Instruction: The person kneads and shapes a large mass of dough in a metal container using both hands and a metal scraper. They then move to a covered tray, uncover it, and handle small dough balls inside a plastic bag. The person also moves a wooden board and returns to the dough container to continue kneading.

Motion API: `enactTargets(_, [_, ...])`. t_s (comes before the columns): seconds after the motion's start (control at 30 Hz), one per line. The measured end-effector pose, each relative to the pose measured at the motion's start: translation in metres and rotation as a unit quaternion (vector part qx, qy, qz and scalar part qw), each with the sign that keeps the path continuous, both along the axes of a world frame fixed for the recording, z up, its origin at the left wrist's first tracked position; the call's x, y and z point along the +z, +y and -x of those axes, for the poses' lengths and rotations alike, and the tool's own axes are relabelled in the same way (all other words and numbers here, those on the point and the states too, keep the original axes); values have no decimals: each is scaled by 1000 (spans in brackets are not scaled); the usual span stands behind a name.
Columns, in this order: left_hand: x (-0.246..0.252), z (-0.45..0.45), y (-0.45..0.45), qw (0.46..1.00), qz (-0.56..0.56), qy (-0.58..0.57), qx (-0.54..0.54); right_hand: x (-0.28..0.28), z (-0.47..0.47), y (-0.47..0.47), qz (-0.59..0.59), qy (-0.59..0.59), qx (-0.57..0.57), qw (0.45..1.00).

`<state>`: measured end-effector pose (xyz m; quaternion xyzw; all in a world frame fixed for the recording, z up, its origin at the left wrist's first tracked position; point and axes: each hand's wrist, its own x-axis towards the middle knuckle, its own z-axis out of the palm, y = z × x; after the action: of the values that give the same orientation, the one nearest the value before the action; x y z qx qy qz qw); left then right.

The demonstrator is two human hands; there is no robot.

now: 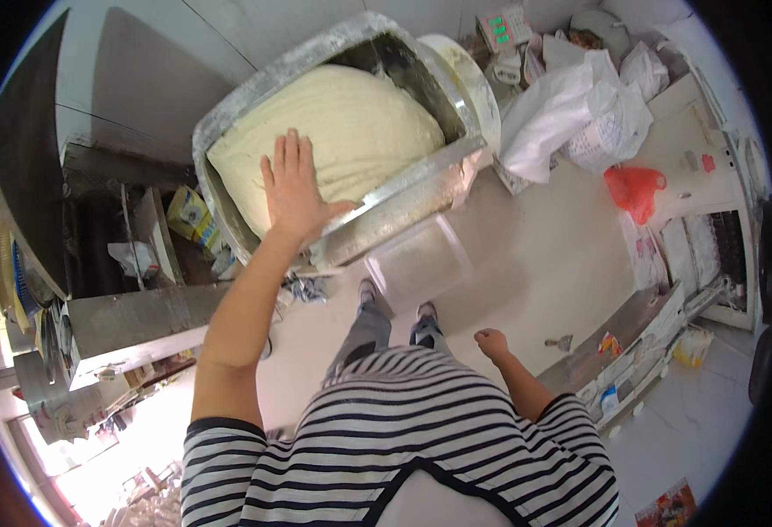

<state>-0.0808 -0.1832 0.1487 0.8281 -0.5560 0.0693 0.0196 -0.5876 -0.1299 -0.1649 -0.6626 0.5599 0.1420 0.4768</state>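
A big mass of pale dough (pixel 359 125) fills most of a deep metal trough (pixel 386 227), which looks like a dough mixer's bowl. My left hand (pixel 293 197) lies palm down over the dough's near left part. Its fingers are spread, and its thumb reaches to the trough's near rim. Whether the palm presses into the dough cannot be made out. Low at my right side hangs my right hand (pixel 492 343), fingers curled in, with nothing visible in it. Below the trough, by my feet, is a clear plastic bin (pixel 419 260).
White sacks (pixel 570 118) and a digital scale (pixel 504 29) with a lit display are at the back right. On the left stands a metal counter with open compartments (pixel 142 309), one holding a yellow packet (pixel 191 214). A red plastic bag (pixel 636 191) and a scraper (pixel 560 342) are to the right.
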Motion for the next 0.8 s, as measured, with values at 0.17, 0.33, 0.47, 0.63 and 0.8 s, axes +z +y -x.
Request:
enactTargets(0.17, [-6,-2,-11,999,-15,-39,-8,-36,35,34,-193,77,-213,955])
enactTargets(0.33, [-11,-14,-41,995,-62,-63,-37,-29,-15,23,-227,-28,-316,921])
enactTargets(0.47, [-24,-23,-82,994,-99,-32,-30,-19,-56,4,-211,-117,-343,908])
enactTargets(0.63, [-54,-14,-127,993,-102,-49,-43,-2,-72,7,-222,-162,-407,871])
enactTargets(0.8, [-66,1,-129,987,-143,-50,-50,14,-43,45,-231,-155,-443,853])
